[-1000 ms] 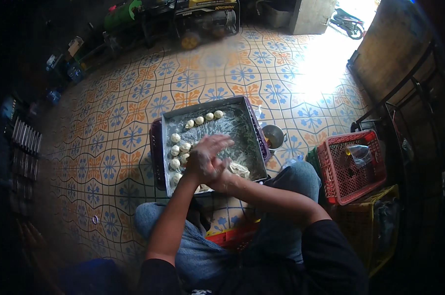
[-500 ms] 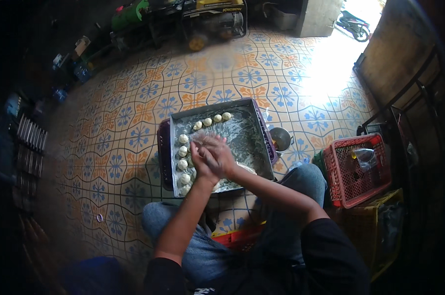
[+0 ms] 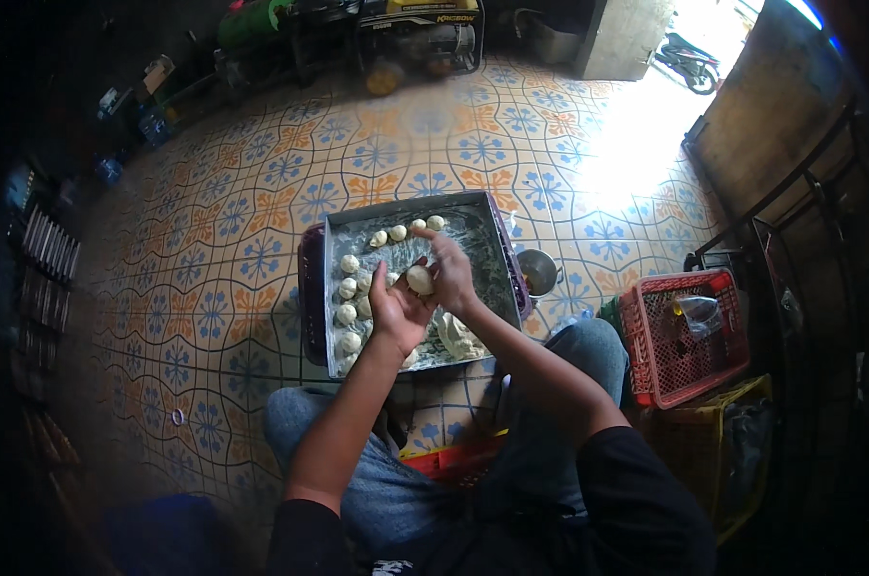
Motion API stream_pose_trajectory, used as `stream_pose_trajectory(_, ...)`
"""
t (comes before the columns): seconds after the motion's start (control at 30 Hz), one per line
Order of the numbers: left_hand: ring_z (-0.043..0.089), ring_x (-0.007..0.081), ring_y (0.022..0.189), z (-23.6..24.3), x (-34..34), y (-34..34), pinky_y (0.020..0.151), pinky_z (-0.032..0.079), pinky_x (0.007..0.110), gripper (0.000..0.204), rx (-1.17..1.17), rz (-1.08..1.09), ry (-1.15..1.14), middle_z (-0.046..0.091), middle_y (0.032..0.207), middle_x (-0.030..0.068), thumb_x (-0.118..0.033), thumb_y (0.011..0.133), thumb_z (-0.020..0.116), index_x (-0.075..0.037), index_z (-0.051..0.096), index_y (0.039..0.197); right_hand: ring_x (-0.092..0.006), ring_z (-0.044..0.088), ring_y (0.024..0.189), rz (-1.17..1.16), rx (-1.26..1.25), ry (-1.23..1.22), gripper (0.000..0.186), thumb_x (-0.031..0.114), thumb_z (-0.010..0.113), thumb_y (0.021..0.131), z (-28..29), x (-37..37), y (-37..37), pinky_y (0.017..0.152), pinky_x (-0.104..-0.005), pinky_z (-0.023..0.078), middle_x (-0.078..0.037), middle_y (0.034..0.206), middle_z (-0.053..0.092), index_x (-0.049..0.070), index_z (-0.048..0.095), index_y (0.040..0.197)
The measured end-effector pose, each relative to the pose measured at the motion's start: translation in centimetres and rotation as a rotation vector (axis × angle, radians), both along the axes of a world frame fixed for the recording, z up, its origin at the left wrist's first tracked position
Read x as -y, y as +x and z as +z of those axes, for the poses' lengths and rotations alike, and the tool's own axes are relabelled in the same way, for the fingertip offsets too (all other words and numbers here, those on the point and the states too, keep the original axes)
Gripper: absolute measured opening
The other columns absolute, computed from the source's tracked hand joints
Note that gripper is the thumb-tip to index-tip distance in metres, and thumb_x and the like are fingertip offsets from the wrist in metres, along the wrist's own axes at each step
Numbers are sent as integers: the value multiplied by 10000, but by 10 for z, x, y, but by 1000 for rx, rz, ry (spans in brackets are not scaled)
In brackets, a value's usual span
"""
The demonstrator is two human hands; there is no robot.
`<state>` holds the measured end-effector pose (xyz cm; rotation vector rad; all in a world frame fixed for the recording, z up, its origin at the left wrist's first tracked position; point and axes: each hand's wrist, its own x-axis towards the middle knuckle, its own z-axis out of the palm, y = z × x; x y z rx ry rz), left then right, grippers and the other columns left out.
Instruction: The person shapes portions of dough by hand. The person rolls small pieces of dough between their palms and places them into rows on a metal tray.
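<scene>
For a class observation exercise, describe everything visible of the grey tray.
The grey tray is broad, four-sided and shallow, metal-looking, with raised walls and white powder smeared inside. It lies flat, a purple container showing past its left and right sides. Inside are pale dough balls and, toward the near right corner, a larger dough lump. The left hand and right hand hide part.

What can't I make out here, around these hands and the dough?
All in the head view:
- Tray: part of its floor is hidden behind the left hand and right hand.
- Dough ball on the left hand: its underside is hidden by that hand.
- Pot: its contents are too small to name.
- Red crate: mostly hidden by the legs.
- Far left side: details lost in darkness and blur.
</scene>
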<state>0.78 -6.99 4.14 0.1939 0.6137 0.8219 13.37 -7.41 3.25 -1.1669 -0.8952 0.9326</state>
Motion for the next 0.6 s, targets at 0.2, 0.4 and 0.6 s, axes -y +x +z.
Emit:
stream_pose_trajectory(0.2,689,288,1048,-6,-14,-8,967,536,378,538,-399,76,497,718,1144,137,-443,1079,394,11,664,1186,-309,631,1072,268,-853,-440,668,695,429,943,-20,3,-2,955,-506,466,-110,1233,638,142,591,1282)
stream_pose_trajectory(0.4,532,286,1354,46,-36,-39,1152,361,411,347,-985,260,1335,697,1260,142,-258,1062,493,-4,700,1175,-154,560,612,312,-768,-484,238,381,605,997,-62,2,-11,478,-228,383,-62,819,636,149,598,944)
stream_pose_trajectory(0.6,603,227,1193,69,-50,-60,1072,396,362,436,-920,362,1090,713,1210,113,-328,1065,431,-4,672,1230,-151,605,679,341,-475,-525,216,322,634,990,-110,5,15,582,-248,474,-55,870,640,110,627,1030)
